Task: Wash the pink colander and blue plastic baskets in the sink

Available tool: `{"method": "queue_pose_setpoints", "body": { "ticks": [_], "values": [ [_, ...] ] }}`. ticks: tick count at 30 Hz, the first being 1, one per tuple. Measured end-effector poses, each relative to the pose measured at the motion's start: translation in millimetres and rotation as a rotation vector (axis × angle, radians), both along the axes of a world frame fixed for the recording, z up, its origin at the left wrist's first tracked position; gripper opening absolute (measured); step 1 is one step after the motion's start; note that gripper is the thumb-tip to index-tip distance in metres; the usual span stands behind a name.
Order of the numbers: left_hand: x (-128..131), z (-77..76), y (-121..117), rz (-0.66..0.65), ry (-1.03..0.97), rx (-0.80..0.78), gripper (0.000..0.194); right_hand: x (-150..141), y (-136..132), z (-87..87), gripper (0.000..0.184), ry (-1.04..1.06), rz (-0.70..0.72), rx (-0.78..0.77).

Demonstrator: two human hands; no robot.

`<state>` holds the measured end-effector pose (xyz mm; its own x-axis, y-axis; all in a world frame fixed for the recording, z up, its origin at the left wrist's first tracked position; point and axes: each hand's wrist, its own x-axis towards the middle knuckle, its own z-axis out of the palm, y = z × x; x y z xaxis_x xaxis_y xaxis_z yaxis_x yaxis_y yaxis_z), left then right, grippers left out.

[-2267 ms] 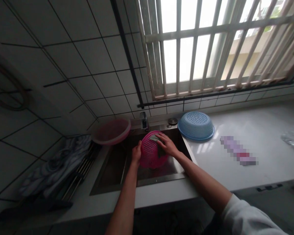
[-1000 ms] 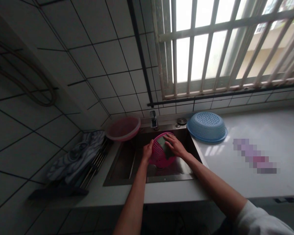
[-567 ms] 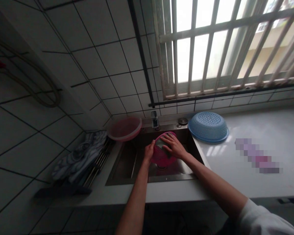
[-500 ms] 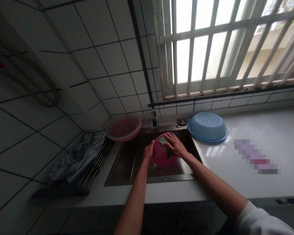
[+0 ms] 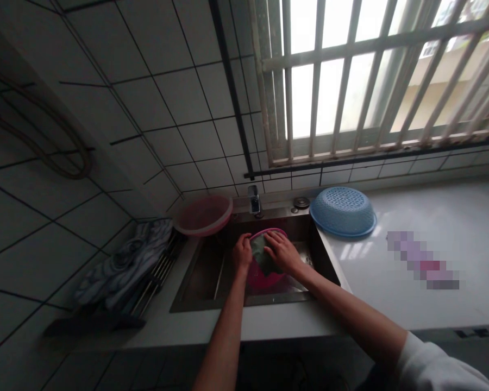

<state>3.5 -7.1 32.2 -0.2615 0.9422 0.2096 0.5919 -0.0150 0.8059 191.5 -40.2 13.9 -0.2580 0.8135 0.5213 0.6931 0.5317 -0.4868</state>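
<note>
A pink plastic colander (image 5: 264, 279) is tilted over the steel sink (image 5: 204, 266). My left hand (image 5: 243, 251) grips its left rim. Against its surface my right hand (image 5: 283, 251) presses a green cloth (image 5: 263, 255), with the fingers lying over it. The cloth covers much of the colander's near face, and its lower edge hangs loose. Behind the colander stands the faucet (image 5: 254, 201); whether water runs from it I cannot make out.
A pink basin (image 5: 204, 215) sits at the sink's back left corner. On the right counter (image 5: 367, 282) lies an upturned blue basket (image 5: 343, 213), near a blurred purple item (image 5: 421, 259). Grey patterned cloths (image 5: 118, 266) rest on a metal rack (image 5: 157, 282) at left.
The colander has moved a little left and down. My right hand has slid the green cloth leftward across it, so the cloth now covers holes that showed before.
</note>
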Motion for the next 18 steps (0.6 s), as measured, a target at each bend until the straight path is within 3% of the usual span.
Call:
{"method": "queue_pose_setpoints", "body": {
  "ticks": [3,7,9,14,18],
  "values": [
    [-5,-2.3,3,0.016,0.044,-0.142,0.050,-13,-6,1.8,0.052,-0.066,0.107,0.032],
    [-11,-11.7,8,-0.024,-0.129,-0.124,0.069,-9,-7,7.2,0.054,-0.127,0.287,0.094],
    [-11,-17.0,10,-0.034,-0.278,-0.108,0.075,3,-1,7.3,0.054,-0.076,0.256,0.075],
    [-6,-19.6,9,-0.036,-0.497,-0.145,0.081,30,21,-1.8,0.053,0.164,-0.019,-0.113],
    [2,-14.1,5,-0.150,-0.582,-0.140,0.080,19,11,0.6,0.050,0.058,0.066,-0.017]
  ]
}}
